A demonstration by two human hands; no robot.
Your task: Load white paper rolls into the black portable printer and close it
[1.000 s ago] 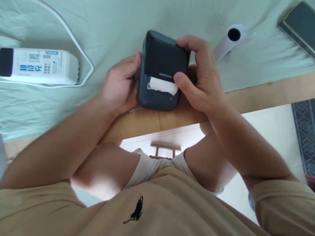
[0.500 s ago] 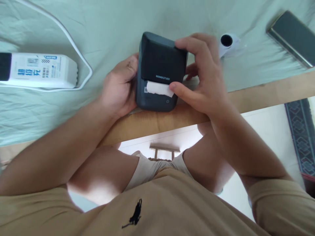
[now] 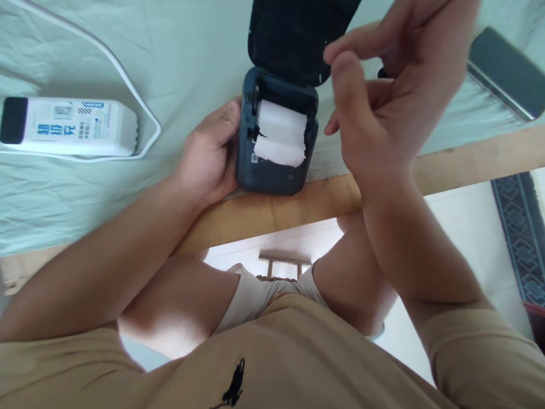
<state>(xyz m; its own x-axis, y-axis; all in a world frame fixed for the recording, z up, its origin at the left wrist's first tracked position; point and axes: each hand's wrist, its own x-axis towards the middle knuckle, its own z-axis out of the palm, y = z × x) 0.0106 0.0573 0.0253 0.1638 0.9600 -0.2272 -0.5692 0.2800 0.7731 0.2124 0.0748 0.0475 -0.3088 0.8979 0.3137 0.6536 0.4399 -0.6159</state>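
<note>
A dark label printer (image 3: 272, 180) rests at the front of the bed-like surface, its black lid (image 3: 293, 40) swung up. Inside the uncovered bay lies a roll of white label paper (image 3: 283, 122), its torn end draped over the printer's front. My left hand (image 3: 213, 147) is wrapped around the printer's left side, thumb along the edge. By the raised lid's right edge is my right hand (image 3: 392, 96), index fingertip at that edge and fingers apart. Whether this fingertip presses on the lid I cannot make out.
On the left lies a white box-shaped device (image 3: 80, 126) with blue print, a white cable (image 3: 114, 57) looping around it. A dark, shiny-edged slab (image 3: 506, 74) is at the right. A wooden edge (image 3: 276, 204) borders the green sheet (image 3: 191, 45).
The printer's lid has gone from closed to raised, uncovering the paper roll. My right hand has moved up and right with it, off the paper strip. My left hand keeps its grip.
</note>
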